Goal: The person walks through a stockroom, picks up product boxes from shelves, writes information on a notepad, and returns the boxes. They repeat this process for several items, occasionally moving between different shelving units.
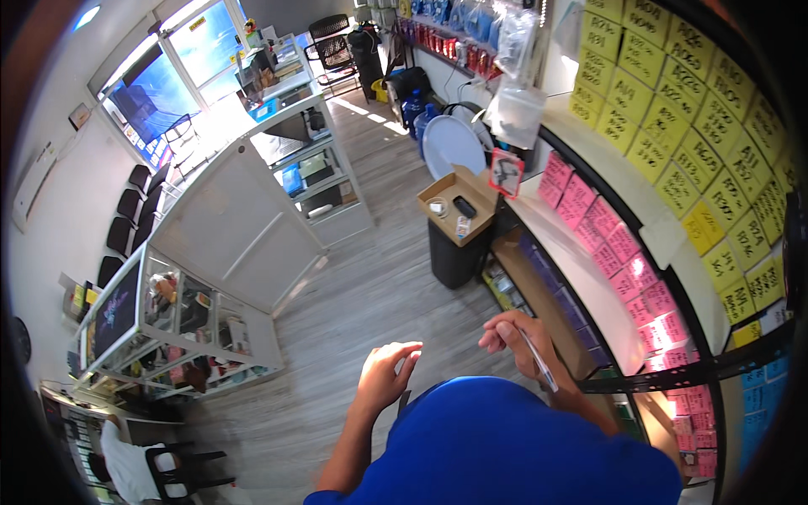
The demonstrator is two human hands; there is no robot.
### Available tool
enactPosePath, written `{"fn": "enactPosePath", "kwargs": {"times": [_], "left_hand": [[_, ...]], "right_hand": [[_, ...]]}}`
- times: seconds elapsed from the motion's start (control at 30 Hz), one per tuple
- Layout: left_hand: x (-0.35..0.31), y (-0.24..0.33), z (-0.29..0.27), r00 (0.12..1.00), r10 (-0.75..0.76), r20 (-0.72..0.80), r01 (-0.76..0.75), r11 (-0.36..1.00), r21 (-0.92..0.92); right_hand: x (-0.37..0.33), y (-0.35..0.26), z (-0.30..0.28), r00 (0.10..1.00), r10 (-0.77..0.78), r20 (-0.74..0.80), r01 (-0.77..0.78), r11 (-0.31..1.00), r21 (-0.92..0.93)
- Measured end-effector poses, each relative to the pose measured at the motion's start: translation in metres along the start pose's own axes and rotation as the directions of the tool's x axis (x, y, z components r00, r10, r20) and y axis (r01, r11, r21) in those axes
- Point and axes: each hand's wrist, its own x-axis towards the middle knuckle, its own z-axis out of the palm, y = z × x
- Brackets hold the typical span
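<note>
My right hand (513, 338) is closed around a thin flat clear packet (539, 360) that slants down toward my blue shirt. It hovers beside a wall of small pink boxes (624, 252) and above a low wooden shelf (539, 290). My left hand (385, 374) hangs over the grey wood floor with its fingers apart and holds nothing. Both forearms rise from behind my blue shirt (513, 446) at the bottom.
An open cardboard box (459, 202) with small items sits on a black bin (454, 252). Yellow boxes (699, 109) fill the upper right wall. Glass display counters (181, 324) stand at left. A seated person (126, 467) is at the lower left.
</note>
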Motion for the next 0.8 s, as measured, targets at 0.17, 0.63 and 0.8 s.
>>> {"fn": "enactPosePath", "kwargs": {"times": [0.17, 0.63, 0.8], "left_hand": [[0.071, -0.033, -0.048, 0.98, -0.047, -0.195, 0.022, 0.991, -0.131], [0.272, -0.188, -0.138, 0.953, -0.294, -0.07, 0.295, 0.956, 0.003], [0.359, -0.256, -0.18, 0.852, -0.447, -0.271, 0.45, 0.891, -0.055]], "right_hand": [[0.131, 0.002, 0.045, 0.961, -0.103, 0.256, 0.122, 0.99, -0.063], [0.476, 0.071, 0.069, 0.983, 0.016, 0.184, -0.012, 1.0, -0.02], [0.611, 0.058, 0.063, 0.991, -0.029, 0.127, 0.035, 0.998, -0.044]]}}
